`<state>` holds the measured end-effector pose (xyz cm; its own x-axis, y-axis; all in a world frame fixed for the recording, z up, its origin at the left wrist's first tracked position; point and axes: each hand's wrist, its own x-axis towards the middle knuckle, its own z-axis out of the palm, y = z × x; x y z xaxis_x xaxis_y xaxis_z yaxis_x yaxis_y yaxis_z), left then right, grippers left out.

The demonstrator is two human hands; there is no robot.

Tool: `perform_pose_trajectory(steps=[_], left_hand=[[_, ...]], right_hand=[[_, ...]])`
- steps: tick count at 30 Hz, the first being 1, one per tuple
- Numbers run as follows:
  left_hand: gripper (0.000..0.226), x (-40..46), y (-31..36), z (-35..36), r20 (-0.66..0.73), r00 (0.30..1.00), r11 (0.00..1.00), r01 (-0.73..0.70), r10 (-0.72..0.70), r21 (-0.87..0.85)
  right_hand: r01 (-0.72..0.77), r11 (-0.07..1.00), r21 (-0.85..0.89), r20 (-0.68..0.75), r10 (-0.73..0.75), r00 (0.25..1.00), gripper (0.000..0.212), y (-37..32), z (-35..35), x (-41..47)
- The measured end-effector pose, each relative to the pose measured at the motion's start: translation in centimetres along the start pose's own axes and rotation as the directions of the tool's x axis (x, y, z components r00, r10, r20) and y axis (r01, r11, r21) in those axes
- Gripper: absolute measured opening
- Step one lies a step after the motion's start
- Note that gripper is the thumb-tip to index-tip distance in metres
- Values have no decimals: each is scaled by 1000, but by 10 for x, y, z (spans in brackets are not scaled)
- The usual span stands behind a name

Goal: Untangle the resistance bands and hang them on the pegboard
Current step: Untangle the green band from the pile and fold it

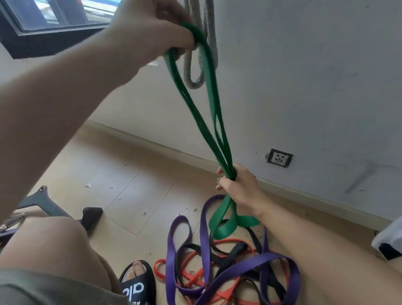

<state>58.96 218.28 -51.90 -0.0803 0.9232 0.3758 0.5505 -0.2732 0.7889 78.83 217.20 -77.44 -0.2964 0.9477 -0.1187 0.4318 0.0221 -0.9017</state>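
So this looks like the pull-one-free step; the green band is stretched between both hands and is mostly out of the pile, though its tail loop at about 5 o'clock from the lower hand hangs just over, maybe touching, the purple band; can't tell if it's actually snagged. Left hand is up at 11 o'clock, fingers curled round the top loop with the thumb folded over it; right hand sits lower, around 4 o'clock from the left, fist closed around all the strands bunched together, so the band runs straight through the palm and spills out below. The rest, purple, orange band and black band, lie knotted on the floor at 6 o'clock. Next move probably wants the tail lifted clear, then the top loop carried to a peg; no pegboard in view, only a grey rope hanging on the wall right behind the left hand.
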Motion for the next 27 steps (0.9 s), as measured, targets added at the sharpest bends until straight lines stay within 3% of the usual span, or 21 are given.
perform_pose_trajectory(steps=[4, 8, 16, 21, 24, 27], left_hand=[[16, -3, -56, -13, -30, 988, 986, 150, -152, -76], [14, -15, -117, -20, -78, 933, 930, 339, -352, -140], [14, -58, -204, -16, -86, 840, 835, 510, -535, -208], [11, -83, -234, -20, -62, 797, 781, 570, -601, -254], [10, -96, -244, -19, -27, 797, 789, 592, -604, -165], [9, -111, -269, -14, 85, 774, 770, 602, -628, 209]], right_hand=[[-32, 988, -151, 21, 36, 999, 10, 13, -19, 0], [-14, 947, -320, 121, 56, 991, 17, 26, -31, 3], [17, 901, -434, 240, 98, 966, 43, 33, -54, 2], [11, 836, -549, 232, 140, 963, 24, 43, -63, 4], [-6, 810, -586, 230, 174, 957, 20, 46, -66, 3], [-45, 796, -603, 180, 190, 965, 21, 44, -67, 5]])
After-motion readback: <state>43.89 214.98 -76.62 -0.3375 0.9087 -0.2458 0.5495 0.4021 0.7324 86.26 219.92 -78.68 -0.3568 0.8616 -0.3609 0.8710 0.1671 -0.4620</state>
